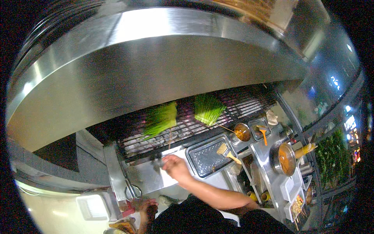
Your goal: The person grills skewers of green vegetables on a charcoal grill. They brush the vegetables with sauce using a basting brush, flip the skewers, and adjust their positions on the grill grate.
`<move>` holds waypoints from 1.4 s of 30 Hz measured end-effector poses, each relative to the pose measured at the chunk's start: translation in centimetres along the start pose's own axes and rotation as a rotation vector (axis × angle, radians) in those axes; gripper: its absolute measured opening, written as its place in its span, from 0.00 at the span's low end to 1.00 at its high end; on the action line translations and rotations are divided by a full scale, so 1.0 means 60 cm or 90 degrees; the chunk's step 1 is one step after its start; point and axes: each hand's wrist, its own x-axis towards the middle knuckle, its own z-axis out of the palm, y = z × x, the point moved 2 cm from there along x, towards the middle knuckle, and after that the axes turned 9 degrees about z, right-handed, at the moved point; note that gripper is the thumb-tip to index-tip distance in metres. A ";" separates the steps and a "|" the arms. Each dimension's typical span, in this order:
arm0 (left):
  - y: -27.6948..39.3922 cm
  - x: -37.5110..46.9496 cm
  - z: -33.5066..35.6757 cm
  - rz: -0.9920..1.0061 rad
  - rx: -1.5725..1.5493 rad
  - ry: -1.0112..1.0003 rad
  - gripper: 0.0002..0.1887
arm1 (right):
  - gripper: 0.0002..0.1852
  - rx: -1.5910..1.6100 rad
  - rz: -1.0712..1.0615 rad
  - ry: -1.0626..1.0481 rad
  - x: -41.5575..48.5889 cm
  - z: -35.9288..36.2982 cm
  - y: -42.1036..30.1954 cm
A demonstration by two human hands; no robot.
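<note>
My right hand (176, 168) is over the white board at the grill's front edge, its fingers curled and blurred. I cannot tell whether anything is in them. Just beyond it, a thin skewer (170, 139) sticks out from a bundle of green leafy stalks (162, 118) on the charcoal grill (187, 128). A second skewered green bundle (209, 112) lies on the grate to the right. My left hand (149, 204) is low, close to my body, below the metal tongs (133, 191); its grip is partly in shadow.
A metal tray (209, 158) holds a wooden-handled brush (228, 152). Right of it are a sauce pot (242, 132), a small tray with an orange brush (263, 136), and a larger bowl of sauce (286, 159). Overhead curves a steel hood (163, 64). A white plastic basket (93, 207) stands lower left.
</note>
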 end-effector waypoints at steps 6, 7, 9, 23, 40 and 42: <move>0.038 0.000 0.031 0.082 0.105 -0.050 0.21 | 0.09 -0.439 -0.047 0.072 0.016 -0.111 -0.244; 0.043 0.001 0.039 0.074 0.036 -0.059 0.21 | 0.10 -0.504 -0.123 0.091 0.029 -0.136 -0.280; 0.049 0.004 0.046 0.058 -0.043 -0.066 0.21 | 0.13 -0.636 -0.170 0.138 0.051 -0.172 -0.350; 0.013 0.033 0.042 -0.013 0.014 -0.033 0.23 | 0.06 -0.975 -0.536 0.323 0.104 -0.258 -0.175; 0.027 0.028 0.082 -0.050 0.018 -0.075 0.20 | 0.05 -0.515 -0.376 0.571 -0.074 -0.394 0.015; 0.035 0.024 0.105 0.025 0.136 -0.146 0.20 | 0.16 -0.586 -0.272 0.769 -0.103 -0.495 0.062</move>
